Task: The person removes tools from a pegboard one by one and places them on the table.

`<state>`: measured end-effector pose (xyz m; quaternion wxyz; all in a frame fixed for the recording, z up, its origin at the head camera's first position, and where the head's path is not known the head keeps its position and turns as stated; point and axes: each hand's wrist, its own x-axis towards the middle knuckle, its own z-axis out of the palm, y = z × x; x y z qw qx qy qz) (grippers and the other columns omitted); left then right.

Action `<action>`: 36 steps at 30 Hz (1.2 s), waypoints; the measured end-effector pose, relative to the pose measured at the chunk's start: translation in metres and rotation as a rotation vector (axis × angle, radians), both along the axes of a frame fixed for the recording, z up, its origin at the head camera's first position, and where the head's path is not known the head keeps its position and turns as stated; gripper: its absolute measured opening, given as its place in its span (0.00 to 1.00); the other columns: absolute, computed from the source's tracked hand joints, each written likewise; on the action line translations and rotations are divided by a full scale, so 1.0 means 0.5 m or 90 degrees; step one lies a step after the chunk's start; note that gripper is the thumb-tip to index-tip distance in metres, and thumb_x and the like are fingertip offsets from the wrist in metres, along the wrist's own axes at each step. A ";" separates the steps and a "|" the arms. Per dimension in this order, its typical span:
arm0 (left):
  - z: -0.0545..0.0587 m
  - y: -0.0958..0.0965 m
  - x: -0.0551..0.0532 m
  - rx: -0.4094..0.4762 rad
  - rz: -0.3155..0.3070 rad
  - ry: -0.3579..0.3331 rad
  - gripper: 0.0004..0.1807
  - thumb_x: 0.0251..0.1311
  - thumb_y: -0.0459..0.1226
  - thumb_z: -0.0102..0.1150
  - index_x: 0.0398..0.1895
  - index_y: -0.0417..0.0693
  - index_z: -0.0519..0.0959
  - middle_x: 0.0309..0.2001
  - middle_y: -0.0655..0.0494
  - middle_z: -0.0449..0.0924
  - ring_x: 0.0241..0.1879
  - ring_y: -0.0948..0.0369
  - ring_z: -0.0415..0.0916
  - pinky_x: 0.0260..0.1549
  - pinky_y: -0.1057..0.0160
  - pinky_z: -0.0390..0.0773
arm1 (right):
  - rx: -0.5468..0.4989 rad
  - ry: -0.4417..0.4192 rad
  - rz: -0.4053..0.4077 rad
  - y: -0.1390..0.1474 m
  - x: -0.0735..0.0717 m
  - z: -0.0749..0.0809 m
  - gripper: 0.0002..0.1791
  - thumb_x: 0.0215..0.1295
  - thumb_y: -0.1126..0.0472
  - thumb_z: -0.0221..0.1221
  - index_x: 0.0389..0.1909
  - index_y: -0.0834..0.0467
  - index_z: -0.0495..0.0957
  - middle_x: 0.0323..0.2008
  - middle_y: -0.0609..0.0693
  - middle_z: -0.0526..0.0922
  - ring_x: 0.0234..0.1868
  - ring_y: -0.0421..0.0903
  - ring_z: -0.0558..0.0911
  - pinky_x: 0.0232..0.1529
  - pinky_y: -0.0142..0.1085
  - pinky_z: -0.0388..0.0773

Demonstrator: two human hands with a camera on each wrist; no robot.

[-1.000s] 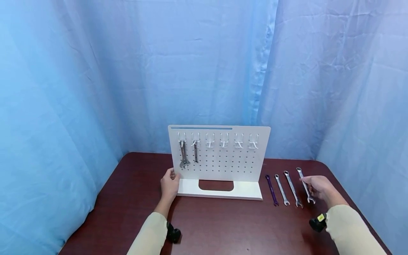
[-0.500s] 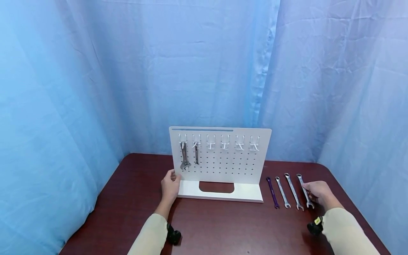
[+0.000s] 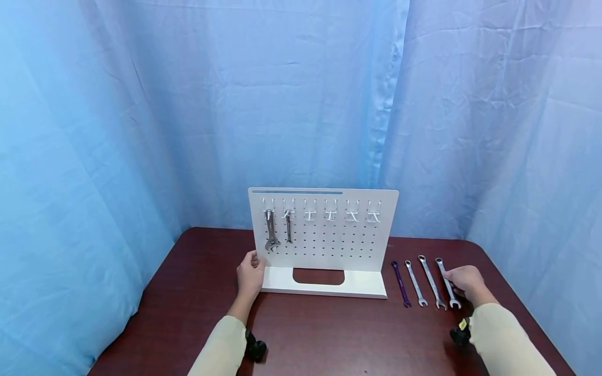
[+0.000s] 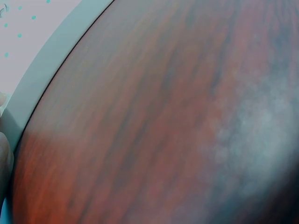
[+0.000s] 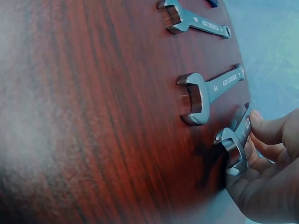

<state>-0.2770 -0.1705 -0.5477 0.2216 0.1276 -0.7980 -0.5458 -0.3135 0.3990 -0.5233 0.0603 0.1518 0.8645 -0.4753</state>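
A white pegboard stand (image 3: 324, 256) stands upright on the table. My left hand (image 3: 250, 274) grips its lower left edge; in the left wrist view only bits of the fingers (image 4: 4, 156) show. At the right, my right hand (image 3: 465, 282) pinches a silver combination wrench (image 5: 243, 130) by its shank, thumb on top. The open end points toward me, and whether the wrench touches the table I cannot tell. Left of it lie two more silver combination wrenches, a longer one (image 3: 431, 282) and a shorter one (image 3: 416, 284), then a purple wrench (image 3: 401, 284).
An adjustable wrench (image 3: 270, 231) and a small wrench (image 3: 289, 230) hang on the board's two leftmost hooks. Several white hooks (image 3: 352, 213) to their right hold nothing. Blue curtains (image 3: 291, 104) enclose the dark red-brown table (image 3: 329, 334).
My right hand has moved the wrench a little toward me and slightly left, closer in line with the row. The left hand has stayed on the board's edge.
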 end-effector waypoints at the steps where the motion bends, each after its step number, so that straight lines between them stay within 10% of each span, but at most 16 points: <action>1: 0.000 0.000 0.000 0.002 0.001 -0.001 0.18 0.66 0.33 0.63 0.58 0.37 0.78 0.49 0.41 0.80 0.50 0.48 0.78 0.51 0.47 0.78 | 0.010 -0.001 0.000 -0.001 -0.001 -0.001 0.14 0.69 0.66 0.56 0.24 0.67 0.79 0.18 0.49 0.71 0.21 0.46 0.74 0.23 0.38 0.77; 15: -0.009 0.002 -0.003 -0.011 -0.006 -0.008 0.19 0.67 0.34 0.62 0.59 0.38 0.78 0.50 0.42 0.80 0.51 0.48 0.78 0.51 0.48 0.79 | 0.280 0.055 0.071 -0.026 0.010 0.006 0.21 0.70 0.62 0.54 0.14 0.58 0.75 0.15 0.48 0.72 0.20 0.48 0.73 0.23 0.39 0.68; 36: -0.010 -0.004 -0.005 -0.014 -0.005 0.007 0.19 0.67 0.33 0.61 0.60 0.35 0.77 0.51 0.40 0.79 0.51 0.46 0.77 0.51 0.47 0.78 | 0.268 0.090 0.025 -0.044 0.015 0.014 0.19 0.72 0.54 0.55 0.28 0.66 0.80 0.23 0.56 0.80 0.27 0.54 0.78 0.24 0.44 0.74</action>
